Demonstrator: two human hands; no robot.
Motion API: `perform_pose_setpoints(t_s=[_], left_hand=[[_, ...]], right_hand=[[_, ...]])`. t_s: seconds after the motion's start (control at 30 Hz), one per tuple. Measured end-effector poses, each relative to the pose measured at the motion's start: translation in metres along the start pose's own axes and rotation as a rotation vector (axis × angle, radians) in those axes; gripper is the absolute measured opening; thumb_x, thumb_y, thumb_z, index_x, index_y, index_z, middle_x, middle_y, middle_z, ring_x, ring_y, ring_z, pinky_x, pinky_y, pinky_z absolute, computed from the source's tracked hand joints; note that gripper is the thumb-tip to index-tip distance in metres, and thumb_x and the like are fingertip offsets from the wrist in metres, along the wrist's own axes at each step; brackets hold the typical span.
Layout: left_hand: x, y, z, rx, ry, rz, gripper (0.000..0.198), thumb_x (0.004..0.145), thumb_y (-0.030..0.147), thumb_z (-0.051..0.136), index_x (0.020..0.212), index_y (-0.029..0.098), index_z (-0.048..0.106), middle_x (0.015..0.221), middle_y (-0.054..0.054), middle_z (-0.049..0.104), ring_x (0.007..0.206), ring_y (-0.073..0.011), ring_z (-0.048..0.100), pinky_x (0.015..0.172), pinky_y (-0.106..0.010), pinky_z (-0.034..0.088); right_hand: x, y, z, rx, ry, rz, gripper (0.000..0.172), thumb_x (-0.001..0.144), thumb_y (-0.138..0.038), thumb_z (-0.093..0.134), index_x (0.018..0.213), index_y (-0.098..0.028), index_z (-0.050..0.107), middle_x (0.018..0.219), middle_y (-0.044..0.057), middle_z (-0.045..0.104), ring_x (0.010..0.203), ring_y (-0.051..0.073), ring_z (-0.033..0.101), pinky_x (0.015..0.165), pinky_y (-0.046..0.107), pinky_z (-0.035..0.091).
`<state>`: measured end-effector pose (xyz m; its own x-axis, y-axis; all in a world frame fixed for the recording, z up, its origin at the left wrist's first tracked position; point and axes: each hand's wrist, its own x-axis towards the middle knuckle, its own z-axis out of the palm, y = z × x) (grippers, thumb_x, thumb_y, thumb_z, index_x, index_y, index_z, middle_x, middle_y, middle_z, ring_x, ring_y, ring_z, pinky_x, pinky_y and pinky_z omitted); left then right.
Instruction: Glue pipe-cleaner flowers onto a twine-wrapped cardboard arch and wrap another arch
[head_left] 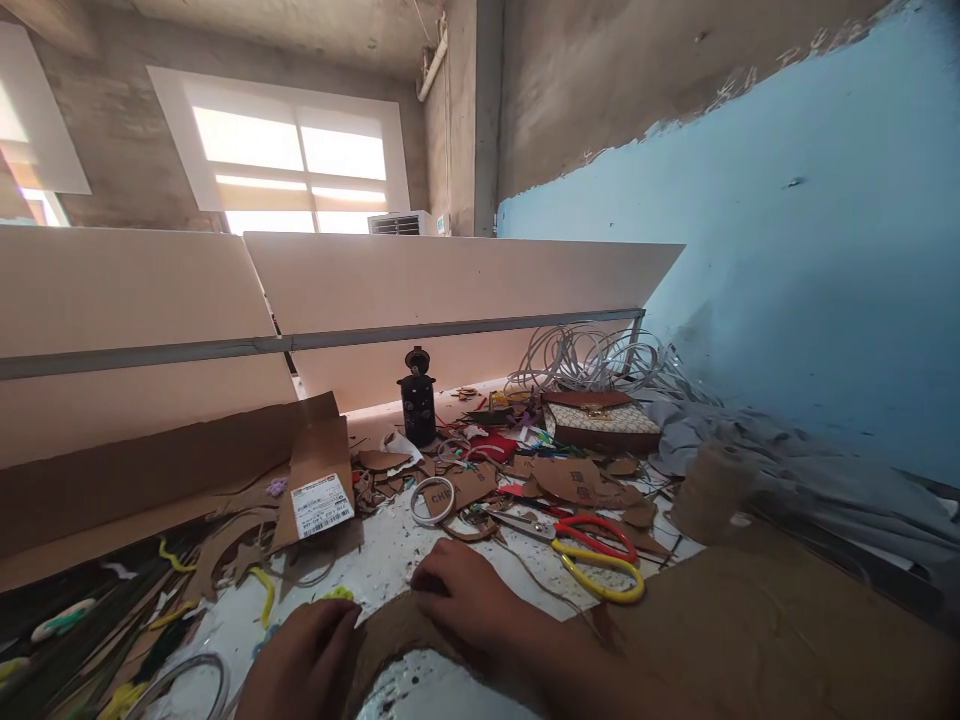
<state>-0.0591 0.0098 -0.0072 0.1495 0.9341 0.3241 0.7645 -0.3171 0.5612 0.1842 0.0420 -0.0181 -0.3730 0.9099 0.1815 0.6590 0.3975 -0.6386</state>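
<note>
Two holds noted: your left hand (304, 655), right hand (469, 598) grip curved brown strip (388, 632); scissors (552, 532) beyond strip, rightward.

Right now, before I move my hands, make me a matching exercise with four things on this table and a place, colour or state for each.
Things:
1. Scissors
2. Curved brown strip
3. Black container
4. Handbag

Descriptions:
A. Lid raised
B. One red handle, one yellow
C. Patterned, with brown trim
D. Visible between the left hand and right hand

Pairs: 1-B, 2-D, 3-A, 4-C
</note>
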Motion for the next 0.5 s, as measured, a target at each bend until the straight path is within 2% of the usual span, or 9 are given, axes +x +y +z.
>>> perform_pose_setpoints(t_s=[0.13, 0.3, 0.5], left_hand=[[-0.002, 0.000, 0.003, 0.006, 0.004, 0.003, 0.025, 0.089, 0.042, 0.053, 0.091, 0.030, 0.075, 0.099, -0.005, 0.078, 0.096, -0.0273, 0.071, 0.088, -0.035, 0.055], [-0.008, 0.001, 0.010, 0.027, -0.006, -0.060, 0.030, 0.095, 0.039, 0.047, 0.089, 0.026, 0.073, 0.094, -0.006, 0.074, 0.089, -0.0246, 0.067, 0.080, -0.033, 0.050], [-0.010, 0.004, 0.011, -0.022, -0.027, -0.101, 0.027, 0.095, 0.034, 0.047, 0.086, 0.024, 0.070, 0.091, -0.005, 0.071, 0.088, -0.0221, 0.063, 0.079, -0.031, 0.044]], right_hand=[[-0.001, -0.002, -0.002, -0.005, -0.006, -0.004, 0.017, 0.083, -0.021, 0.067, 0.098, -0.022, 0.075, 0.100, 0.003, 0.067, 0.097, 0.019, 0.059, 0.081, 0.025, 0.041], [-0.002, -0.001, 0.001, 0.021, 0.007, -0.006, 0.017, 0.083, -0.018, 0.065, 0.097, -0.020, 0.074, 0.100, 0.004, 0.066, 0.097, 0.019, 0.060, 0.082, 0.026, 0.042], [-0.004, -0.001, 0.004, 0.055, -0.008, 0.016, 0.016, 0.080, -0.014, 0.065, 0.093, -0.019, 0.072, 0.101, 0.005, 0.065, 0.098, 0.020, 0.059, 0.084, 0.027, 0.042]])
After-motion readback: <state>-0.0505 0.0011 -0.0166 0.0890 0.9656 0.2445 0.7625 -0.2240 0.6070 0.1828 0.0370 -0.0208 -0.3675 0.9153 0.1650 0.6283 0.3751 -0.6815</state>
